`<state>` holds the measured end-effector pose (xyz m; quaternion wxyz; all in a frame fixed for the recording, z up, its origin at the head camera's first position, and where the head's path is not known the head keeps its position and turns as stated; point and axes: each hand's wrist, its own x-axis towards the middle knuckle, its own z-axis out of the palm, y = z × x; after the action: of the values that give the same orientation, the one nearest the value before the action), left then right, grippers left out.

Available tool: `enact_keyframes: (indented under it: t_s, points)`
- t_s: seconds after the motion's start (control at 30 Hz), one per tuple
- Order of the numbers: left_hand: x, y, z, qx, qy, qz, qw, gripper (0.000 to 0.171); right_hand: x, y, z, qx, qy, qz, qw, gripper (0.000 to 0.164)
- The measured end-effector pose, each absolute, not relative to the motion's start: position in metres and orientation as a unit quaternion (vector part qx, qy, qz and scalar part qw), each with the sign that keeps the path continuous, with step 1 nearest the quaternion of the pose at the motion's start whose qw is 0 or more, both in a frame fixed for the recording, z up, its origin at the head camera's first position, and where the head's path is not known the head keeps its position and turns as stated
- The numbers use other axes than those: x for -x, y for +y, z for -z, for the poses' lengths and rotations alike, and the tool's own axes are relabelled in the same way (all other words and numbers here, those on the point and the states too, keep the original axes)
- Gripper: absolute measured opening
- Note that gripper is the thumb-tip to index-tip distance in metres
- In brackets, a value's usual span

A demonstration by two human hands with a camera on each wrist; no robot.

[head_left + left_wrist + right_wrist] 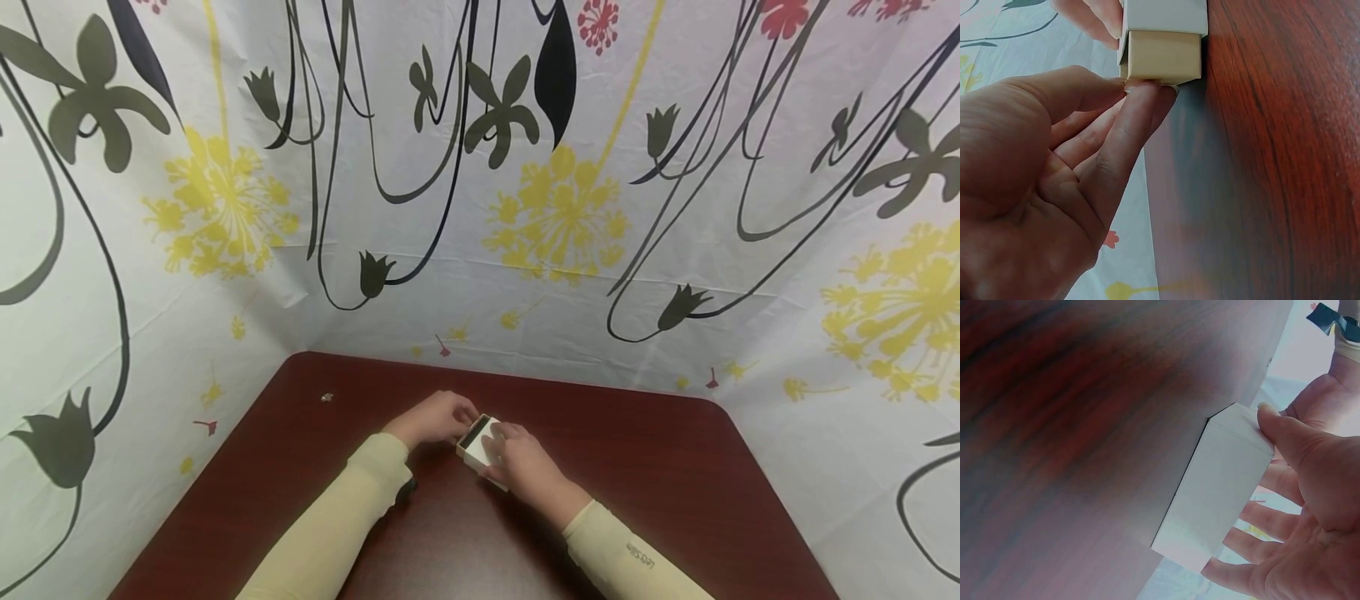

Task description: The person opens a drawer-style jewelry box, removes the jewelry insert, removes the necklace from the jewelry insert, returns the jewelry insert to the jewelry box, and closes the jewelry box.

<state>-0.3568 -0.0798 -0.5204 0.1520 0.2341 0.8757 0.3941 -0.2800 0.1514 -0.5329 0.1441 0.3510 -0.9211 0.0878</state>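
Observation:
A small white sliding box (pixel 477 452) sits on the table in front of me, with its tan cardboard drawer (pixel 1165 56) sticking partly out of the white sleeve at the left end. My left hand (pixel 442 418) pinches the drawer's edge between thumb and fingers, as the left wrist view shows. From the other side my right hand (pixel 528 471) grips the white sleeve (pixel 1213 487), thumb at one end and fingers spread along its side. Inside the drawer a dark strip shows in the head view; what it is I cannot tell.
A tiny shiny object (pixel 327 397) lies on the dark red wooden table (pixel 637 442), towards the far left corner. White cloth (pixel 450 217) printed with flowers hangs around the table's back and sides. A dark band (pixel 1335 322) is on my left wrist.

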Motion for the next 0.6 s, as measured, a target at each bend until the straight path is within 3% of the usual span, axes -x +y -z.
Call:
enact_keyframes:
  t_s: [0.6]
  points:
    - [0.3556, -0.079, 0.5216, -0.232, 0.87, -0.406, 0.158, 0.017, 0.2801, 0.1513, 0.5334, -0.352, -0.92, -0.089, 0.144, 0.046]
